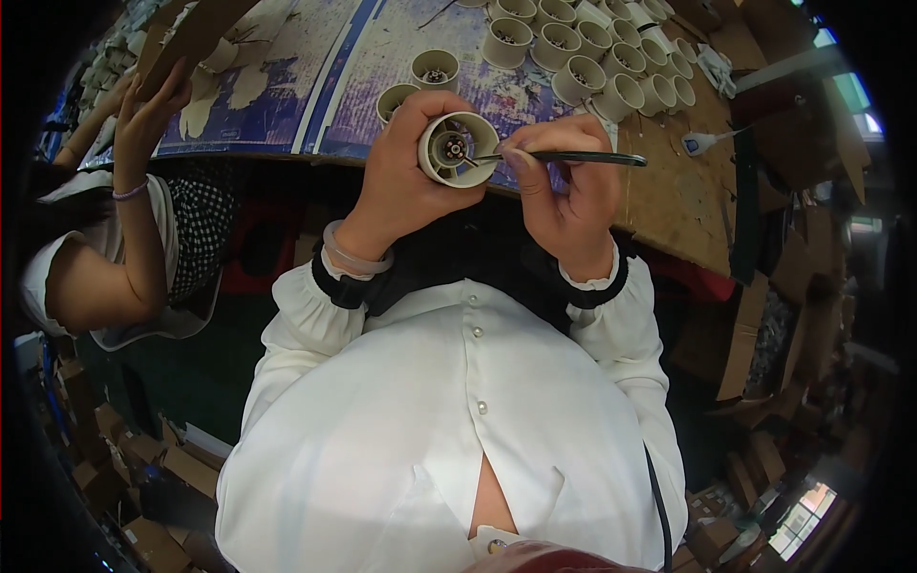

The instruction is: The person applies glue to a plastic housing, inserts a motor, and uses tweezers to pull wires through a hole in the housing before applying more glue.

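My left hand (396, 172) is wrapped round a white plastic cylindrical housing (476, 176), its open end tilted up toward me. Inside sits a round core (454, 148) with copper and dark parts, like a small motor's centre. Between the thumb and fingers of my right hand (573, 196) is a pair of dark tweezers (597, 157). The thin metal tip reaches over the housing's rim to the inside, close to the core; whether it touches anything is too small to tell. Just beyond my left hand stand two similar housings (435, 69).
Many white housings (581, 78) crowd the far right of the worktable (683, 215). A small bottle with a thin nozzle (699, 143) lies on the right side. At the left, a co-worker (143, 229) holds up a cardboard piece (196, 43). Cardboard boxes (750, 334) stand right of the table.
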A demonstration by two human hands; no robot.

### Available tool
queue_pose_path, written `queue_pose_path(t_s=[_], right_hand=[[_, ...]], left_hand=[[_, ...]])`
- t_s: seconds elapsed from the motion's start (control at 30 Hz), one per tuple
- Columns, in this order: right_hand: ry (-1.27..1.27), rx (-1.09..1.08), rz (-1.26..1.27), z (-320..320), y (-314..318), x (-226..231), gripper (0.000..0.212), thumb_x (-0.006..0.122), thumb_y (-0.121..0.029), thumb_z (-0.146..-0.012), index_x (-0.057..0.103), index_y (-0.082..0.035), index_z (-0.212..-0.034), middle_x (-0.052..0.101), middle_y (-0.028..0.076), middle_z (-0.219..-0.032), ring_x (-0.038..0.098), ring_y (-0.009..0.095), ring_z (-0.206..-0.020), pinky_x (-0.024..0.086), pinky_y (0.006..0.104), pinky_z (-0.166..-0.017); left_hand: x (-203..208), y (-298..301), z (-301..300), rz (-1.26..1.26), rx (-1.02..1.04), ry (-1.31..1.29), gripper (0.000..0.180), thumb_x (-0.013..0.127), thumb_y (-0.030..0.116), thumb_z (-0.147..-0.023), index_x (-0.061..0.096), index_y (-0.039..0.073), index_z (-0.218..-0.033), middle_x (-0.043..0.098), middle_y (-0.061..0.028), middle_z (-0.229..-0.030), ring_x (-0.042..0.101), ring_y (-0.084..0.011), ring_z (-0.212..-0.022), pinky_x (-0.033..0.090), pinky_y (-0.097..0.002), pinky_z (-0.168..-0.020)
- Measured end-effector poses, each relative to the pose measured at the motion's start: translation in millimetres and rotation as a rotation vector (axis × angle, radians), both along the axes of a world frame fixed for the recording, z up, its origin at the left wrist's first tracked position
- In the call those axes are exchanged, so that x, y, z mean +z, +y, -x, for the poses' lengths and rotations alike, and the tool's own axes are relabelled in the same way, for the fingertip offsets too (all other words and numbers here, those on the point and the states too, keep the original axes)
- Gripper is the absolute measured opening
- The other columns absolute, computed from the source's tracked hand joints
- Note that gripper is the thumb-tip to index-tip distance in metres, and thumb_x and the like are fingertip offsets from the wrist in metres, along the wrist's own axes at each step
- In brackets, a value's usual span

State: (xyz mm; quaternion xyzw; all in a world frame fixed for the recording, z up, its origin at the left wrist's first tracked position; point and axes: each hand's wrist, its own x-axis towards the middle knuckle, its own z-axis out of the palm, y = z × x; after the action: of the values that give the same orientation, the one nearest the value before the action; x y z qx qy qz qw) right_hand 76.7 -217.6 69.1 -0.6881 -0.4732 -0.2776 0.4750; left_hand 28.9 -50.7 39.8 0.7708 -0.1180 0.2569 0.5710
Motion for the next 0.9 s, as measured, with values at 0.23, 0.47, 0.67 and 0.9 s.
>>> queue_pose_path(t_s=[0.23,0.47,0.67,0.9], right_hand=[[0.026,0.027,-0.008,-0.8,1.1,-4.0,0.015,0.067,0.0,-0.081,0.055,-0.003,-0.091,0.065,0.008,-0.082,0.055,0.02,-0.074,0.043,0.029,-0.065],[0.011,0.016,-0.003,0.3,3.3,-5.2,0.017,0.067,0.0,-0.081,0.054,-0.003,-0.093,0.065,0.008,-0.083,0.055,0.02,-0.074,0.043,0.0286,-0.066],[0.396,-0.005,-0.281,6.2,-14.5,2.5,0.011,0.064,-0.002,-0.084,0.056,-0.003,-0.091,0.061,0.008,-0.076,0.056,0.019,-0.073,0.044,0.0308,-0.065],[0.144,-0.435,0.547,-36.3,-73.1,-14.0,0.014,0.07,-0.009,-0.078,0.063,-0.003,-0.089,0.061,0.01,-0.08,0.059,0.025,-0.074,0.047,0.0335,-0.065]], left_hand=[[-1.0,-0.2,0.6,0.022,-0.018,0.001,0.058,0.08,0.005,-0.058,0.051,0.007,-0.108,0.06,-0.0046,-0.098,0.061,-0.0162,-0.087,0.049,-0.0262,-0.076],[-4.9,-1.0,1.1,0.072,-0.036,0.037,0.057,0.08,0.004,-0.059,0.051,0.007,-0.109,0.06,-0.0041,-0.097,0.061,-0.0149,-0.087,0.049,-0.0261,-0.076],[-3.6,10.3,11.3,0.038,-0.062,0.111,0.056,0.08,0.004,-0.062,0.051,0.007,-0.11,0.059,-0.0043,-0.103,0.059,-0.0135,-0.091,0.048,-0.0264,-0.08],[-25.6,37.1,30.6,0.191,-0.175,0.287,0.057,0.079,0.004,-0.065,0.05,0.007,-0.114,0.057,-0.0036,-0.104,0.056,-0.0111,-0.094,0.045,-0.0253,-0.083]])
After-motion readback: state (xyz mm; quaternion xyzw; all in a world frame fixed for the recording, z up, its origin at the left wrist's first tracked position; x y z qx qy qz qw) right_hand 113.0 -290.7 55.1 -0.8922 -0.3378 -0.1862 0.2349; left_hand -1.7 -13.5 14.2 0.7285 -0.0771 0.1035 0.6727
